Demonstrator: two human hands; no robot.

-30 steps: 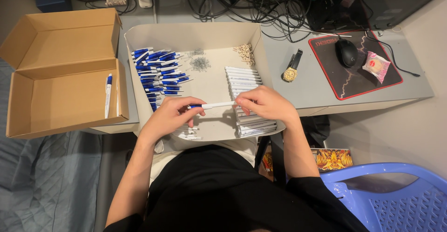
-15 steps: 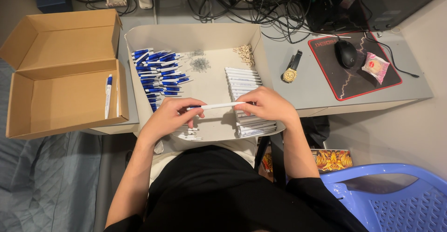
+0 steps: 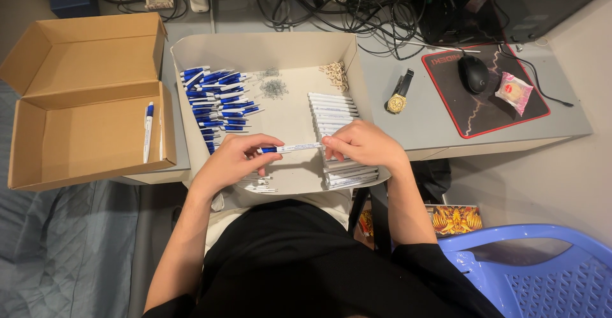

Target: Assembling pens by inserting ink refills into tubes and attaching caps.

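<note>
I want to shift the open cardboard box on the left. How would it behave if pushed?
The cardboard box holds just one pen, so it probably slides easily. Its thin walls may flex, and the raised lid might flop.

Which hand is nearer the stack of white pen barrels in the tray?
Right. The right hand lies over the stack of white pen barrels, while the left hand is off to its left, holding the pen.
</note>
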